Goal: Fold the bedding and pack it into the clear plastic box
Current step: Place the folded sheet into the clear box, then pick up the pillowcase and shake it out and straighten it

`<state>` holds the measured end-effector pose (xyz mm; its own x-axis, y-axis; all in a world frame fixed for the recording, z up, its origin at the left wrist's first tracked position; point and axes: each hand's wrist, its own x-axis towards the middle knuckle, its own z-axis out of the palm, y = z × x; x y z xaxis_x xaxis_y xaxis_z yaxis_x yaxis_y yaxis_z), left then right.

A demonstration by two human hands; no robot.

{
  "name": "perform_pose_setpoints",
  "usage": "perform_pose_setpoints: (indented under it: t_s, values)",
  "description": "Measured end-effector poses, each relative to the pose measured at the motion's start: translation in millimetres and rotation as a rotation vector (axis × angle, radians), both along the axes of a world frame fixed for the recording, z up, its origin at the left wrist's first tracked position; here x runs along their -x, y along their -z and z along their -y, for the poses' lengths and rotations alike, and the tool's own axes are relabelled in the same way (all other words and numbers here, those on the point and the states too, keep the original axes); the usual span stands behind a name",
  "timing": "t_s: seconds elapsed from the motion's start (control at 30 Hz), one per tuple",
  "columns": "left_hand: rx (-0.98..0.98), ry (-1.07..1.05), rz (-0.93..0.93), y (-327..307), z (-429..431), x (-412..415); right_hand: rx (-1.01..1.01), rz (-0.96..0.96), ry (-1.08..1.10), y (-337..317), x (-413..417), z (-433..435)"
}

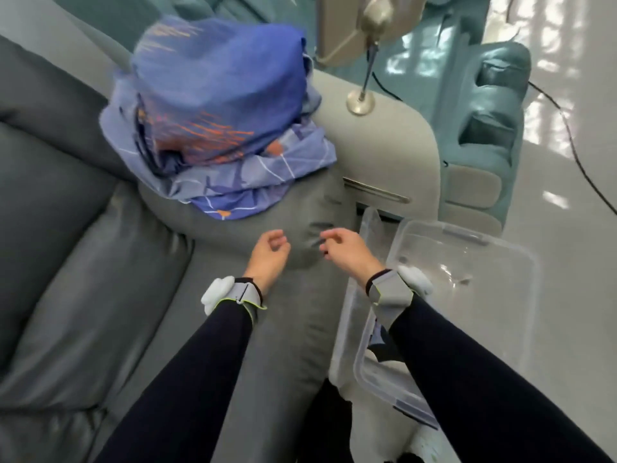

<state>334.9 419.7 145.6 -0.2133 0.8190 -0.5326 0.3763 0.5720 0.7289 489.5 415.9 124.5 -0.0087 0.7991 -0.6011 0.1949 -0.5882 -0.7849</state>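
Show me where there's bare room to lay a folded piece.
Free: the seat cushion left of the armrest, and the armrest strip between the bedding pile and the left hand and right hand. The clear plastic box looks bare in its far half. Crowded: the armrest's far end, under the pile.

Head view. My left hand (268, 250) and right hand (344, 250) hang side by side above the grey sofa (83, 262), fingers loosely curled, holding nothing. Each wrist bears a grey band (245, 292). Beyond the hands, a heap of blue bedding (217, 121) with orange marks lies on the sofa's end cushion, its top blurred. The clear plastic box (467, 262) stands just beside the sofa, partly under my right forearm. A lamp base (360, 103) rests on the sofa's pale arm, and a teal armchair (494, 128) stands behind.
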Motion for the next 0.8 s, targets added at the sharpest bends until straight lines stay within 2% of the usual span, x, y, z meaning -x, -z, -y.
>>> perform_pose_setpoints:
  t_s: [0.07,0.13,0.23,0.3,0.37,0.4,0.5,0.57,0.63,0.73,0.8]
  values:
    - [-0.094,-0.063,-0.030,-23.7,-52.1,37.8,-0.088,0.002,0.064,-16.6,39.6,-52.8]
    - [-0.189,-0.091,-0.036,-38.1,-85.5,55.6,-0.062,-0.124,0.229,-33.1,59.4,-83.8]
    - [-0.321,-0.017,-0.078,-52.8,-126.0,83.2,0.071,-0.460,0.650,-44.7,71.6,-134.7]
    - [-0.340,0.039,-0.077,-61.9,-147.2,112.5,0.102,-0.444,0.854,-23.5,81.9,-176.3]
    - [-0.357,0.061,-0.037,-72.7,-152.3,136.9,0.045,-0.396,0.773,-1.8,97.7,-210.6]
    - [-0.361,0.079,-0.043,-76.7,-151.0,149.0,-0.002,-0.432,0.738,-14.3,110.0,-218.5]
    - [-0.318,0.215,-0.140,-93.7,-132.3,170.4,-0.086,-0.438,0.555,-134.3,175.4,-196.9]
    - [-0.324,0.232,-0.102,-122.2,-116.8,169.5,-0.237,-0.364,0.384,-196.5,217.7,-165.9]
    - [-0.375,0.069,-0.039,-165.2,-91.4,174.3,-0.394,-0.352,0.161,-255.7,248.5,-113.4]
    - [-0.527,-0.146,-0.193,-229.8,-59.8,194.1,-0.485,-0.340,-0.120,-307.1,262.8,-67.5]
    - [-0.680,-0.341,-0.289,-285.6,2.2,227.0,-0.566,-0.289,-0.371,-350.9,265.2,-16.1]
